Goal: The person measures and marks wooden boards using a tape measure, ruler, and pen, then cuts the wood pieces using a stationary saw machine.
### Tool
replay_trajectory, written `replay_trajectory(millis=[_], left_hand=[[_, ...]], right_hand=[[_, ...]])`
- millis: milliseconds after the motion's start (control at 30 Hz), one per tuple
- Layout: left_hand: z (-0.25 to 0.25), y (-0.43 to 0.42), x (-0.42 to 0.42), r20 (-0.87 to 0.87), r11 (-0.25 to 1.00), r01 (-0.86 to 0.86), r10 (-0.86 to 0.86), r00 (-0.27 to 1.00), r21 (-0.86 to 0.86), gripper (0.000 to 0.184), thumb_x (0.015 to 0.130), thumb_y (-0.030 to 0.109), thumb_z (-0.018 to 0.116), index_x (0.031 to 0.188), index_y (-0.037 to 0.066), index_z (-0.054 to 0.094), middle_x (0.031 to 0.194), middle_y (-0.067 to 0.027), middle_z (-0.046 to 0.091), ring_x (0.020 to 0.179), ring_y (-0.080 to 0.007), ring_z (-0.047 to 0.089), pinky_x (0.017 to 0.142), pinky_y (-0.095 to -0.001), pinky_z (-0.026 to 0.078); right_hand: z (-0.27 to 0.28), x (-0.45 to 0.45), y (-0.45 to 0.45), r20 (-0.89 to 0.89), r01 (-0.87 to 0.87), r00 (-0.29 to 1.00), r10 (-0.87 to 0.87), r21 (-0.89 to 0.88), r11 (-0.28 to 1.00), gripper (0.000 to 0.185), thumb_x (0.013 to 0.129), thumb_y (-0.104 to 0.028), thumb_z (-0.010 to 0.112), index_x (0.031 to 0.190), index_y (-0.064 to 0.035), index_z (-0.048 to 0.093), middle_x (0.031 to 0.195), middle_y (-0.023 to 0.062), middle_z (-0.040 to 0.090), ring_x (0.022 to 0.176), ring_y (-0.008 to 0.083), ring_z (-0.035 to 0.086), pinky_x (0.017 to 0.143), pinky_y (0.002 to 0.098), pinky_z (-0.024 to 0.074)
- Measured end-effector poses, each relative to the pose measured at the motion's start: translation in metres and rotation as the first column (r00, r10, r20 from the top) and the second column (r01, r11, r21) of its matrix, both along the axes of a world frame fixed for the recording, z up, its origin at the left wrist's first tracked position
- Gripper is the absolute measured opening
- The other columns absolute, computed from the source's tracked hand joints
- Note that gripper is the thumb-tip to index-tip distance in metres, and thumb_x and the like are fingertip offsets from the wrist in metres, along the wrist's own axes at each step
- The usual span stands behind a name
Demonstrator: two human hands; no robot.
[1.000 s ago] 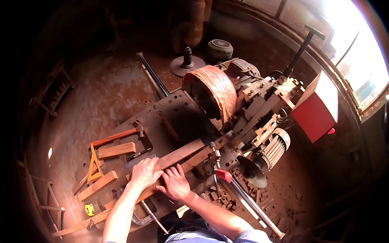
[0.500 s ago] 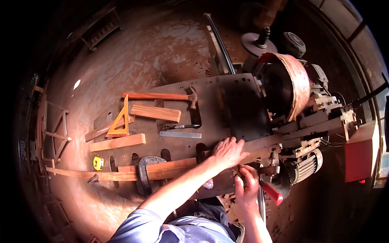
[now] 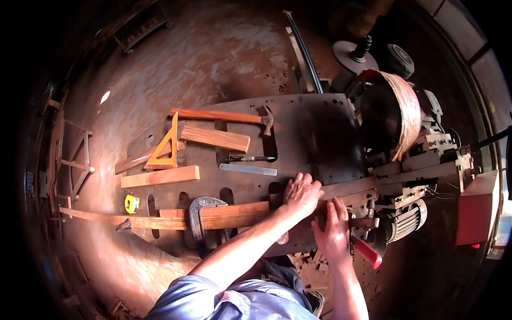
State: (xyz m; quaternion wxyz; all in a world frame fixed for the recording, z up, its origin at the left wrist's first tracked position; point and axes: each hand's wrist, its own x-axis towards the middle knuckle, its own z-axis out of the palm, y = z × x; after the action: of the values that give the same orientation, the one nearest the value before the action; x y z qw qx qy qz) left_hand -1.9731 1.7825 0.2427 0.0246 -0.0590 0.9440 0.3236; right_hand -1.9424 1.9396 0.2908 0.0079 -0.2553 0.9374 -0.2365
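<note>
My left hand (image 3: 302,194) lies over the left end of a brown wooden bar (image 3: 349,188), its fingers bent around the bar's edge. Just right of it, my right hand (image 3: 334,230) has its fingers stretched out against the bar's near side, thumb apart. Whether a small piece lies under those fingertips is hidden. A red handle (image 3: 368,253) sticks out beside my right wrist. Left of my hands, a C-clamp (image 3: 196,221) sits over long wooden strips (image 3: 234,216) at the near edge of the metal table (image 3: 290,122).
On the table lie a hammer (image 3: 224,116), a yellow set square (image 3: 165,152), a ruler (image 3: 248,169), a pen (image 3: 250,159), wooden blocks (image 3: 160,176) and a tape measure (image 3: 131,204). At right stand a guarded wheel (image 3: 402,109), a toothed blade (image 3: 382,237) and a motor (image 3: 408,220).
My right hand has moved up to the bar, and its curled fingers have straightened. My left hand's spread fingers have drawn together and bent. The view has shifted slightly.
</note>
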Motion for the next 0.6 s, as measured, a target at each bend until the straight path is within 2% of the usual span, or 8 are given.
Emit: replay_trajectory(millis=[33, 67, 133, 200, 267, 400, 467, 600], left_hand=[[-0.001, 0.0, 0.0, 0.013, 1.0, 0.006, -0.006, 1.0, -0.002, 0.023, 0.092, 0.029, 0.068, 0.099, 0.008, 0.073, 0.106, -0.013, 0.065, 0.111, -0.0319, 0.058, 0.092, -0.0469, 0.049], [0.002, 0.001, -0.001, 0.018, 1.0, 0.027, -0.027, 0.999, 0.005, 0.025, 0.092, 0.03, 0.068, 0.098, 0.007, 0.073, 0.106, -0.0131, 0.065, 0.111, -0.0315, 0.058, 0.093, -0.046, 0.049], [0.011, -0.003, -0.002, 0.08, 0.994, 0.103, -0.099, 0.992, -0.038, 0.024, 0.093, 0.028, 0.068, 0.101, 0.007, 0.072, 0.107, -0.0138, 0.065, 0.11, -0.0327, 0.06, 0.091, -0.0477, 0.051], [0.02, -0.009, 0.002, 0.081, 0.98, 0.175, -0.168, 0.983, -0.091, 0.03, 0.093, 0.025, 0.066, 0.118, 0.007, 0.068, 0.106, -0.0152, 0.066, 0.108, -0.0341, 0.061, 0.092, -0.0457, 0.052], [0.031, -0.017, 0.009, 0.053, 0.962, 0.264, -0.261, 0.964, -0.062, 0.052, 0.087, 0.026, 0.07, 0.134, 0.006, 0.058, 0.113, -0.0187, 0.065, 0.111, -0.0368, 0.059, 0.094, -0.047, 0.052], [0.049, -0.011, 0.017, 0.157, 0.87, 0.45, -0.425, 0.892, -0.204, 0.093, 0.07, 0.027, 0.083, 0.148, 0.001, 0.04, 0.123, -0.0228, 0.057, 0.114, -0.041, 0.055, 0.097, -0.0519, 0.049], [0.026, -0.006, 0.019, 0.127, 0.838, 0.43, -0.412, 0.902, -0.337, 0.097, 0.066, 0.029, 0.086, 0.147, 0.0, 0.042, 0.117, -0.022, 0.057, 0.111, -0.0395, 0.055, 0.095, -0.0508, 0.049], [0.025, -0.007, 0.014, 0.131, 0.821, 0.443, -0.426, 0.895, -0.36, 0.092, 0.067, 0.029, 0.084, 0.145, -0.001, 0.045, 0.115, -0.0214, 0.058, 0.108, -0.0385, 0.057, 0.092, -0.0501, 0.049]], right_hand=[[0.002, -0.003, -0.004, 0.055, -0.006, 0.998, 0.0, 0.101, 0.995, 0.074, 0.069, -0.013, 0.085, 0.132, 0.0076, 0.053, 0.141, 0.0304, 0.051, 0.136, 0.047, 0.046, 0.114, 0.0522, 0.0394], [0.006, -0.005, -0.006, 0.071, -0.033, 0.997, 0.02, 0.191, 0.981, 0.065, 0.079, -0.02, 0.076, 0.133, 0.0071, 0.054, 0.146, 0.0302, 0.049, 0.139, 0.0459, 0.043, 0.117, 0.055, 0.0341], [-0.018, -0.011, -0.002, -0.016, -0.067, 0.997, 0.078, 0.357, 0.932, 0.069, 0.08, -0.02, 0.075, 0.137, 0.0097, 0.05, 0.15, 0.032, 0.043, 0.143, 0.0463, 0.039, 0.121, 0.0555, 0.0278], [-0.036, -0.019, -0.008, -0.163, 0.032, 0.985, 0.056, 0.491, 0.87, 0.047, 0.097, -0.02, 0.045, 0.134, 0.0076, 0.055, 0.149, 0.0304, 0.047, 0.142, 0.0446, 0.042, 0.121, 0.0575, 0.0267], [-0.044, -0.028, -0.011, -0.143, 0.083, 0.989, -0.022, 0.436, 0.896, 0.047, 0.097, -0.017, 0.046, 0.136, 0.0069, 0.055, 0.148, 0.0303, 0.049, 0.141, 0.0443, 0.044, 0.122, 0.0569, 0.0246], [-0.058, -0.031, -0.021, -0.128, 0.11, 0.991, -0.045, 0.56, 0.821, 0.045, 0.097, -0.019, 0.047, 0.133, 0.0056, 0.056, 0.149, 0.0279, 0.048, 0.141, 0.0405, 0.044, 0.122, 0.0527, 0.0275], [-0.067, -0.033, -0.026, -0.097, 0.126, 0.992, -0.086, 0.572, 0.811, 0.044, 0.097, -0.019, 0.047, 0.133, 0.0061, 0.056, 0.149, 0.028, 0.048, 0.141, 0.0413, 0.044, 0.122, 0.0529, 0.0275], [-0.055, -0.038, -0.029, -0.051, 0.093, 0.996, -0.077, 0.588, 0.803, 0.044, 0.097, -0.019, 0.048, 0.133, 0.0063, 0.055, 0.149, 0.0278, 0.048, 0.14, 0.041, 0.046, 0.122, 0.053, 0.0292]])
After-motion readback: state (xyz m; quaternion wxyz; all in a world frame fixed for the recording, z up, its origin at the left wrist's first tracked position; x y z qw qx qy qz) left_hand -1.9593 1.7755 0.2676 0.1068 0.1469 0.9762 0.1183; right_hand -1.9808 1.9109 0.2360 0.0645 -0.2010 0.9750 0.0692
